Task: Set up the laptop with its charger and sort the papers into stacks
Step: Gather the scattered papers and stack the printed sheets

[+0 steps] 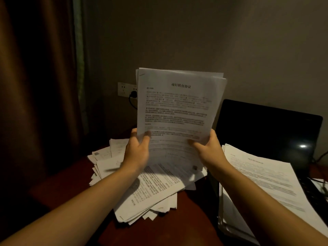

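Note:
I hold a sheaf of printed papers (179, 107) upright in front of me, above the desk. My left hand (137, 150) grips its lower left edge, thumb on the front sheet. My right hand (207, 148) grips the lower right edge the same way. Below lies a messy pile of papers (150, 190) spread over the dark red desk (58, 190). To the right an open black laptop (269, 128) has its screen dark, and a neater stack of papers (266, 181) rests over its keyboard. A black plug (133, 94) sits in the wall socket (123, 89), its cable hanging down.
Brown curtains (35, 86) hang at the left beside the desk. A plain wall stands close behind. Dark cables (319, 185) lie at the far right next to the laptop. The desk's left front part is bare wood.

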A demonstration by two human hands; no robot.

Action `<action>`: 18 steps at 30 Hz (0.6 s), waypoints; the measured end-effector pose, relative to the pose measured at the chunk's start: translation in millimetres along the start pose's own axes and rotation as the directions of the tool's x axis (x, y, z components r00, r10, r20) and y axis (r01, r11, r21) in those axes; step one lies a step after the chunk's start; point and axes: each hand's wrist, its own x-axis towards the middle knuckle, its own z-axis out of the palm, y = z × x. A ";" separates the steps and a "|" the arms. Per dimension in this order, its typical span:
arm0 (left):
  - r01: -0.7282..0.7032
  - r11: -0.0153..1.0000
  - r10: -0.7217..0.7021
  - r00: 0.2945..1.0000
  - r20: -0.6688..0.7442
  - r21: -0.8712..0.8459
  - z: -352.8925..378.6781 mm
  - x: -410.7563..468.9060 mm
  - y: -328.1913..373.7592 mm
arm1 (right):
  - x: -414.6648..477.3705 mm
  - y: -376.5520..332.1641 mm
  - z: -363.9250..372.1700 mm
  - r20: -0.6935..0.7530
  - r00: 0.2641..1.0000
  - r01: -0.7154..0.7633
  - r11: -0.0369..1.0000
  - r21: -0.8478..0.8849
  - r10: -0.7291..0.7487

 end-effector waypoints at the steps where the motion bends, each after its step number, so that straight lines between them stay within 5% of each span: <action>1: 0.005 1.000 -0.005 1.000 0.016 0.008 -0.4 0.8 -0.6 | 0.1 2.6 0.6 0.016 1.000 -0.016 1.000 0.003 0.016; 6: 0.016 1.000 -0.016 1.000 0.020 0.002 -1.8 1.4 -2.2 | 2.6 3.1 6.1 -0.075 0.997 0.013 0.998 0.055 -0.009; 18: -0.076 0.991 0.063 0.992 0.112 0.114 8.0 2.4 14.4 | -2.7 -26.3 -27.3 0.021 0.998 0.063 0.995 -0.075 -0.062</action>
